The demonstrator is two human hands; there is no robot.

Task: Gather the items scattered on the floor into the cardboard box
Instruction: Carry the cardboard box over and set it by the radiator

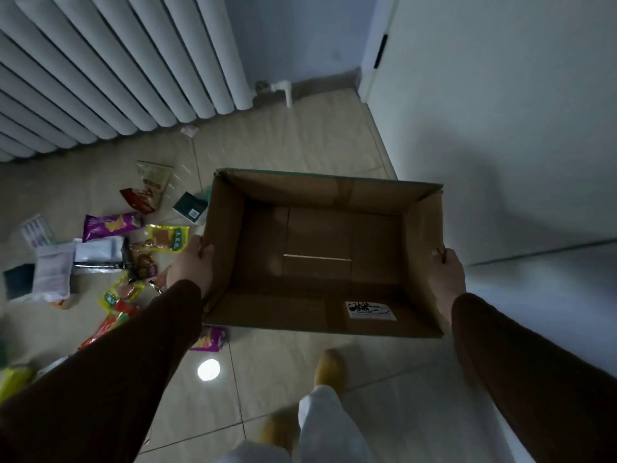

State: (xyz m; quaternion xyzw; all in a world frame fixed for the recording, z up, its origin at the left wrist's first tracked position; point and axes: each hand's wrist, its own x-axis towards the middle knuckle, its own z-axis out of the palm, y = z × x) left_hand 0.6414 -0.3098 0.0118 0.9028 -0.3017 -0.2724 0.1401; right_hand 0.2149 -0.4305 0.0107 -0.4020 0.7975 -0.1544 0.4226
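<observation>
An open, empty cardboard box (320,195) is held above the tiled floor, a white label on its near inner wall. My left hand (192,264) grips its left wall and my right hand (445,274) grips its right wall. Left of the box, several items lie scattered on the floor: a purple snack bag (110,225), a yellow packet (167,237), a red packet (137,198), a dark booklet (190,207), white pouches (53,274) and a red-green packet (113,320). A small purple packet (210,339) lies under the box's near left corner.
A white ribbed radiator (110,68) runs along the left wall, with a pipe valve (280,90) at its end. A white wall or door (500,111) stands on the right. My feet in yellow slippers (329,369) stand on the tiles below the box.
</observation>
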